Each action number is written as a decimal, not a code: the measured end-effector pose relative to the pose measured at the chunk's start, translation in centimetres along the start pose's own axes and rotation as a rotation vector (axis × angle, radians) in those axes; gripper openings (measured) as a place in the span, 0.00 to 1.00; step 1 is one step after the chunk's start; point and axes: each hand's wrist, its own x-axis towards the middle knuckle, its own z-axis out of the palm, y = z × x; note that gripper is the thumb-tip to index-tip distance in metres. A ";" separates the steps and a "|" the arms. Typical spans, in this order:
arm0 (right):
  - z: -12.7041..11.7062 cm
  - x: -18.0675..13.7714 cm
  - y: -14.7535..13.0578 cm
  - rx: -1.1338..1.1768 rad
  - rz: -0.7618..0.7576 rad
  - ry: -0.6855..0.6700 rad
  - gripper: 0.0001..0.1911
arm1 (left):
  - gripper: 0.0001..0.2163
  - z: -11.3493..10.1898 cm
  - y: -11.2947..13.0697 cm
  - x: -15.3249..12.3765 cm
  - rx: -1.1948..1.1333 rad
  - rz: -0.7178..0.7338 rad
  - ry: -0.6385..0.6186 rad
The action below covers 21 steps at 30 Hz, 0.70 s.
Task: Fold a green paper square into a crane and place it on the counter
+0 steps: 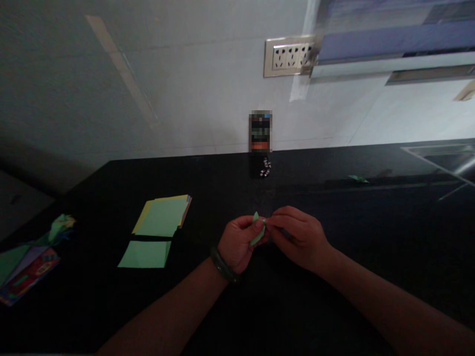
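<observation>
My left hand (239, 242) and my right hand (297, 237) meet over the middle of the black countertop (334, 306). Both pinch a small folded green paper piece (258, 231) between their fingertips. The paper's pointed tip sticks up between the hands. A dark band circles my left wrist. To the left lies a stack of coloured paper sheets (163, 215), green on top, with a single green sheet (145, 254) just in front of it.
A small upright device (261, 132) leans against the wall at the counter's back edge, a beaded item below it. A paper packet and crumpled paper (29, 264) lie at far left. A sink (445, 158) sits far right, a socket strip (289, 55) on the wall.
</observation>
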 end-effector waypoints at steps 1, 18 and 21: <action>0.0 0.0 0.0 -0.005 -0.009 -0.008 0.08 | 0.11 0.0 0.0 0.0 -0.003 0.005 0.000; 0.5 0.1 -0.4 -0.001 0.199 0.059 0.05 | 0.10 0.2 0.0 -0.1 0.028 0.037 -0.004; 0.4 0.1 -0.4 0.063 0.230 0.017 0.08 | 0.10 0.1 0.0 0.0 0.034 0.030 -0.010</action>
